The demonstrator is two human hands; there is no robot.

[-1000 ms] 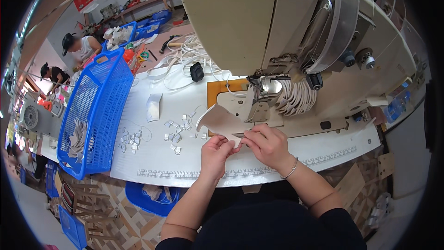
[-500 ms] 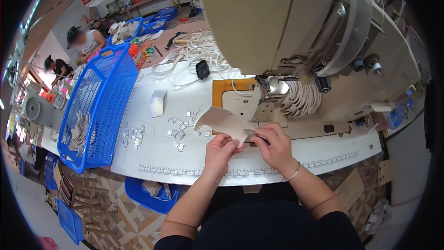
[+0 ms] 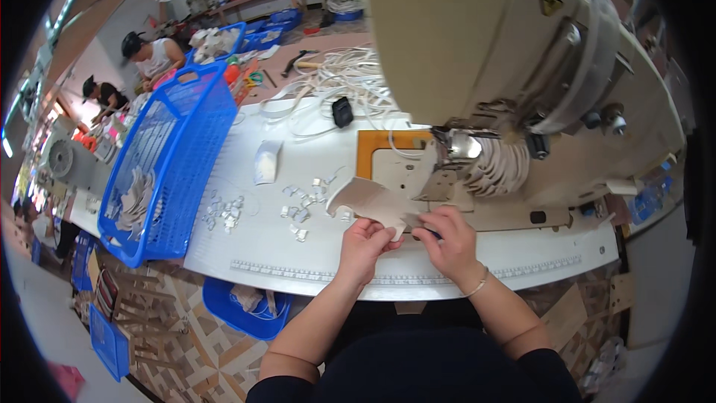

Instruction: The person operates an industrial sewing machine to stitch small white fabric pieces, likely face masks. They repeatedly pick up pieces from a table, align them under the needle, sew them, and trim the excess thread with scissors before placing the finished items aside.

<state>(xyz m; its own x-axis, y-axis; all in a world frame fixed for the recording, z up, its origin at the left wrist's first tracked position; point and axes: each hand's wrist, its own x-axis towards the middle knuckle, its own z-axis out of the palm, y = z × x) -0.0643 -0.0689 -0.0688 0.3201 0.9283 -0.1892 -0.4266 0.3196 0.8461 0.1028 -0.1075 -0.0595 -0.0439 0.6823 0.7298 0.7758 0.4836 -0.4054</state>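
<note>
Pinched in my left hand is the lower corner of a curved beige leather-like piece, held in front of the sewing machine's needle area. My right hand is closed round a small blade with a dark handle; its grey metal end meets the piece's right edge. Whether the tool is a knife or snips I cannot make out. A sewing machine stands over the white table. Beside its needle area hangs a row of joined pale pieces. Small silvery-white bits lie left of my hands.
On the left stands a tall blue basket with pale pieces inside. White cord, a black object and a hammer lie at the back. A ruler strip runs along the front edge. A blue tub is below.
The whole view has shifted a little, so the table and machine appear farther right. Both hands keep their hold on the beige piece and the blade; little else differs.
</note>
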